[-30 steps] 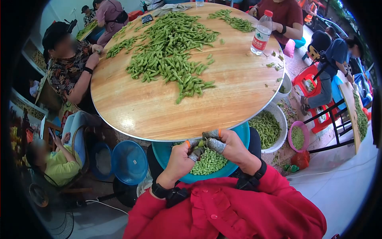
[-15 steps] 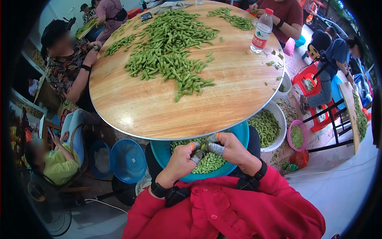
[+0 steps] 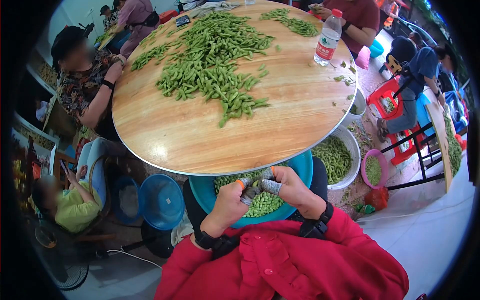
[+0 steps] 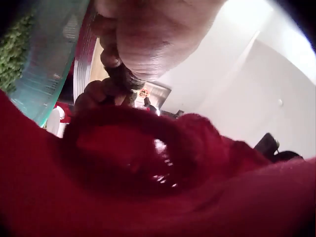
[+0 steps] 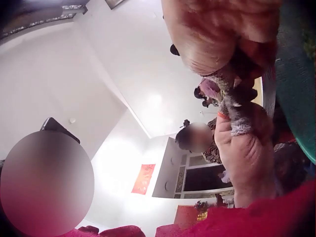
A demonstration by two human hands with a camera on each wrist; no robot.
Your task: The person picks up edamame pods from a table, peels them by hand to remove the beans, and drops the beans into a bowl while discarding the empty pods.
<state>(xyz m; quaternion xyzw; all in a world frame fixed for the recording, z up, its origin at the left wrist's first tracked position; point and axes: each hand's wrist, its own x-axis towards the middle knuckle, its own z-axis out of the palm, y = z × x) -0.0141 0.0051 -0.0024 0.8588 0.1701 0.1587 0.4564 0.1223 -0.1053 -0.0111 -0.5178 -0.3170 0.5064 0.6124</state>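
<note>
My left hand (image 3: 227, 202) and right hand (image 3: 295, 187) meet over a teal basin (image 3: 305, 172), just below the table edge. Grey wrapping (image 3: 270, 186) covers fingers on both hands, with orange bands by the thumbs. Between the fingertips they pinch a green bean pod (image 3: 256, 184), mostly hidden by the fingers. Shelled green beans (image 3: 264, 206) lie in the basin under the hands. In the right wrist view, the wrapped tips of the left hand (image 5: 247, 153) meet those of the right hand (image 5: 227, 37). The left wrist view is largely covered by red sleeve (image 4: 123, 148).
A round wooden table (image 3: 175, 140) bears a large heap of pods (image 3: 210, 60) and a water bottle (image 3: 328, 40). To the right stand a white tub (image 3: 354, 162) of pods and a pink basin (image 3: 384, 175). Blue basins (image 3: 161, 202) stand left. Several people sit around.
The hands stay over the basin, and the fingertips have closed in around the pod, which shows less than before. The left hand has shifted slightly right.
</note>
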